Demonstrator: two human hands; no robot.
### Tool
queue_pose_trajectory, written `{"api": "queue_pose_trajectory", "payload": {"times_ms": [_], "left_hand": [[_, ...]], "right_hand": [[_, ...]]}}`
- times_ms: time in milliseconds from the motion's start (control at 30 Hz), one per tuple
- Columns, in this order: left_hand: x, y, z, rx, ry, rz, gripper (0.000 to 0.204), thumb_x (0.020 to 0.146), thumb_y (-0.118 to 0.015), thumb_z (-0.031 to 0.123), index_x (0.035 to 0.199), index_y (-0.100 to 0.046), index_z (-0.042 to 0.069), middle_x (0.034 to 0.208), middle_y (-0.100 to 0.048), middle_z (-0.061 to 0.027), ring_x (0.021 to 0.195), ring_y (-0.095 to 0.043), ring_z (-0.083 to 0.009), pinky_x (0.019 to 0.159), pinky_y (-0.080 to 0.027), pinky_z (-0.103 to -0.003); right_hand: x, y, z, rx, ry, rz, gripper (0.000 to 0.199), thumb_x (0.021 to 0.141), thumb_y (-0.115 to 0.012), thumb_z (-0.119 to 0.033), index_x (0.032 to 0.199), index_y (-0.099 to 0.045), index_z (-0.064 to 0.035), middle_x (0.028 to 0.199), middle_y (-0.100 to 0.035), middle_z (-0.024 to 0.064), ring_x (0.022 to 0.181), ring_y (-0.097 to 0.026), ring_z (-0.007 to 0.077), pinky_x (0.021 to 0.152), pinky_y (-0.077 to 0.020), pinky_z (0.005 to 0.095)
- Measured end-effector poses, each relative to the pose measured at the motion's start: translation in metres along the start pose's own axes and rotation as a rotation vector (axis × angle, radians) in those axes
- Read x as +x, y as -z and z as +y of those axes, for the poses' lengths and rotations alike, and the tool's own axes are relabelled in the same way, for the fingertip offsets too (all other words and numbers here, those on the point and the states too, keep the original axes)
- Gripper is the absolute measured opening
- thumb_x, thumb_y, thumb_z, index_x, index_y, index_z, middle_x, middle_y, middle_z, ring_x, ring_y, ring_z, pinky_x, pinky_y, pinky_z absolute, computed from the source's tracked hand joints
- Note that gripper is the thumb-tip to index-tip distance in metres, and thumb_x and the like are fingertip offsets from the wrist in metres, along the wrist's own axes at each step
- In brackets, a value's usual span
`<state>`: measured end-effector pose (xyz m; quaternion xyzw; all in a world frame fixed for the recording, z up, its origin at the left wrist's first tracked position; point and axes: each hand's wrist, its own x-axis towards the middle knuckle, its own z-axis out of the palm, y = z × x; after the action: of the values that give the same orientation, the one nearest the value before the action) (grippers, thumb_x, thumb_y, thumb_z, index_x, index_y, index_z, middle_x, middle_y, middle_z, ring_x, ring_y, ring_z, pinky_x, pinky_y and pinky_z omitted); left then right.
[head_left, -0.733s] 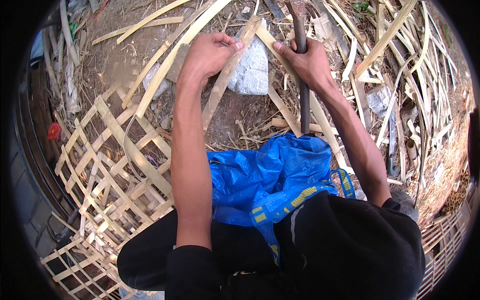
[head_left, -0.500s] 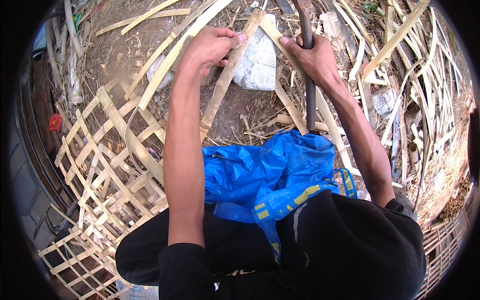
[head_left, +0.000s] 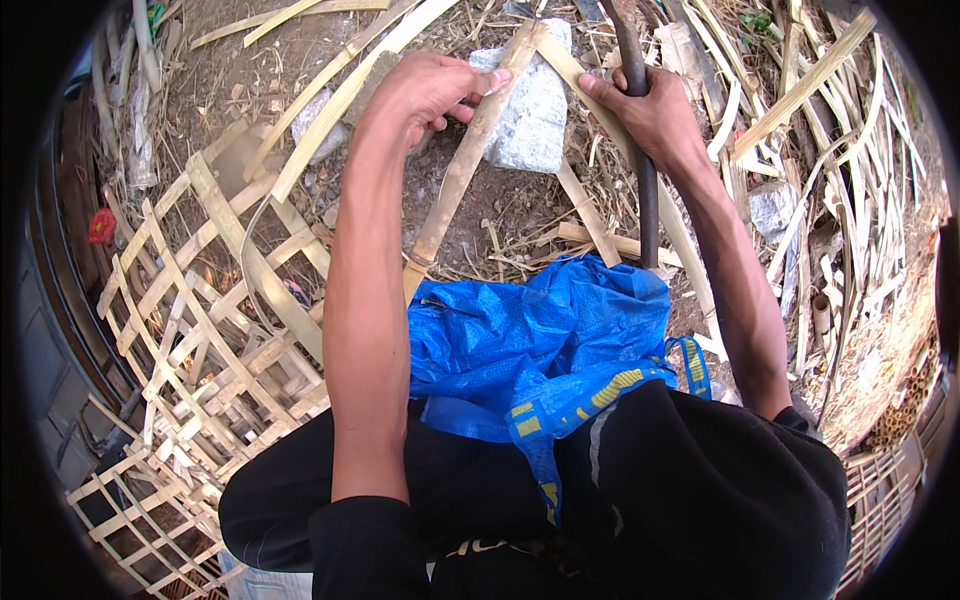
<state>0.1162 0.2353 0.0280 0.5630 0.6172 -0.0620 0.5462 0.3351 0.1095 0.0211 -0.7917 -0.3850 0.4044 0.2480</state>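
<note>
My left hand (head_left: 437, 95) pinches a bamboo strip (head_left: 470, 150) between thumb and fingers. This strip runs from beside my left forearm up to a peak, where it meets a second, paler strip (head_left: 568, 65) in an upside-down V. My right hand (head_left: 655, 115) is closed around a long dark rod-like tool (head_left: 647, 210), its thumb pressed along the paler strip. Behind the peak lies a pale grey stone block (head_left: 530, 125). A blue woven plastic sheet (head_left: 540, 325) with a yellow-patterned edge covers my lap.
An open lattice of woven bamboo strips (head_left: 190, 290) spreads at the left. Loose split strips (head_left: 850, 170) pile up at the right, near a smaller stone (head_left: 772, 207). More long strips (head_left: 340, 115) lie ahead on the dirt. A red object (head_left: 101, 227) sits far left.
Both hands and the peak of the strips have shifted slightly right in view. The dark tool has moved a little right with my right hand. The grips look the same.
</note>
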Motion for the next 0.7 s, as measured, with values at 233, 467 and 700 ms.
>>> {"api": "queue_pose_trajectory", "payload": {"times_ms": [233, 467, 700], "left_hand": [[0.002, -0.002, -0.001, 0.046, -0.142, 0.071, 0.043, 0.074, -0.090, 0.043, 0.092, -0.075, 0.006, 0.086, -0.072, -0.0062, 0.077, -0.068, -0.0154, 0.069, -0.054, -0.032], [-0.016, -0.040, 0.011, 0.377, -0.595, 0.426, 0.040, 0.083, -0.082, 0.034, 0.110, -0.078, 0.005, 0.087, -0.075, -0.0158, 0.072, -0.071, -0.0242, 0.072, -0.057, -0.038], [-0.022, -0.036, 0.017, 0.290, -0.494, 0.333, 0.036, 0.089, -0.075, 0.031, 0.110, -0.077, 0.002, 0.091, -0.076, -0.0219, 0.079, -0.075, -0.0314, 0.078, -0.056, -0.039]], "right_hand": [[0.005, 0.008, 0.001, -0.050, -0.022, -0.044, 0.059, 0.078, -0.082, -0.063, 0.079, -0.061, -0.0079, 0.066, -0.061, 0.0032, 0.056, -0.058, 0.0121, 0.057, -0.0501, 0.0312], [0.008, 0.013, -0.001, -0.072, -0.027, -0.045, 0.059, 0.078, -0.083, -0.063, 0.074, -0.061, -0.0077, 0.064, -0.060, 0.0029, 0.055, -0.058, 0.0123, 0.055, -0.0486, 0.0312], [0.003, 0.006, 0.002, -0.065, -0.016, 0.014, 0.059, 0.078, -0.082, -0.062, 0.074, -0.062, -0.0073, 0.063, -0.061, 0.0024, 0.055, -0.058, 0.0127, 0.056, -0.0495, 0.0324]]}}
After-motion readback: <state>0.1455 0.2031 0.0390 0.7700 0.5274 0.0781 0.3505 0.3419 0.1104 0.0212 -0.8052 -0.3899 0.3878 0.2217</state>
